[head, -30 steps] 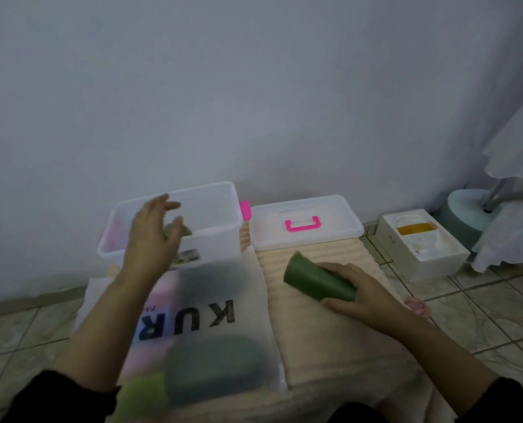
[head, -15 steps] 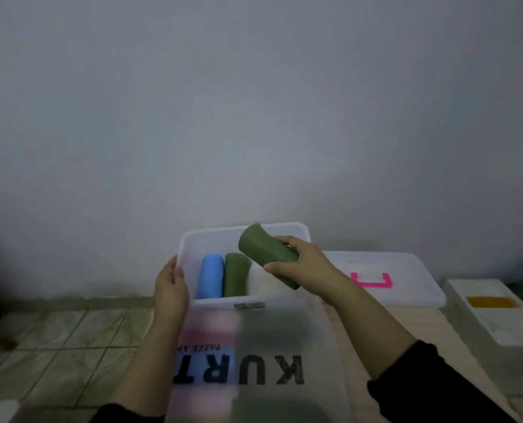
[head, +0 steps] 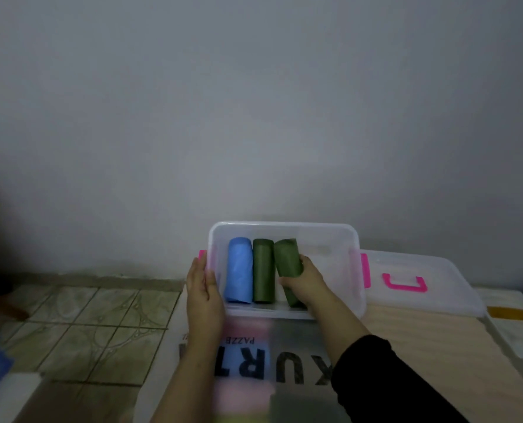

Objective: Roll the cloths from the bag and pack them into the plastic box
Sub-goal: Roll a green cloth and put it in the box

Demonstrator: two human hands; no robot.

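Head: right hand (head: 304,282) gripping green roll (head: 287,259) in box (head: 330,232).

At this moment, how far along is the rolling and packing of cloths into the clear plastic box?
Done: a blue rolled cloth and a dark green rolled cloth lie side by side in the clear plastic box. In hand: the right hand sets a second green roll beside them; the left hand steadies the box. Left: cloths show through the translucent printed bag; the lid is off.

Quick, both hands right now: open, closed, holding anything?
Left hand: open, palm flat against the left end of the plastic box.
Right hand: closed on a green rolled cloth inside the box.
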